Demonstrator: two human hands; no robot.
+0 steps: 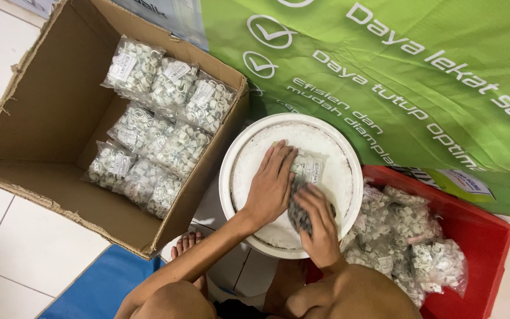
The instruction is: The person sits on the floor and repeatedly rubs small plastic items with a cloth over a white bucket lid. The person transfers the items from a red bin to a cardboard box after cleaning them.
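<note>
1. Two bare hands work on top of a round white bucket lid (332, 139) at the middle of the view.
2. Flat and open, the left hand (271, 184) lies with its fingers spread and pointing toward 1 o'clock, pressing on a small clear bag of white clips (307, 167) with a paper label.
3. That bag lies on the lid near its centre, partly under the left fingertips and touching the right hand's load.
4. Curled shut, the right hand (319, 220) has its fingers closed over a grey wad (298, 214) at about 5 o'clock from the bag; what the wad is cannot be told.
5. At 10 o'clock from the lid stands an open cardboard box (42, 100), holding rows of similar filled bags (160, 124) stacked along its right side.
6. At 4 o'clock from the lid sits a red plastic bin (484, 230) with more clip bags (402, 230) heaped loosely inside.
7. Behind the lid, from 12 to 3 o'clock, hangs a green printed banner (396, 77).
8. Toes of a foot (187, 243) show at 7 o'clock, beside a blue mat (104, 286) on the white tiled floor (36, 248).
</note>
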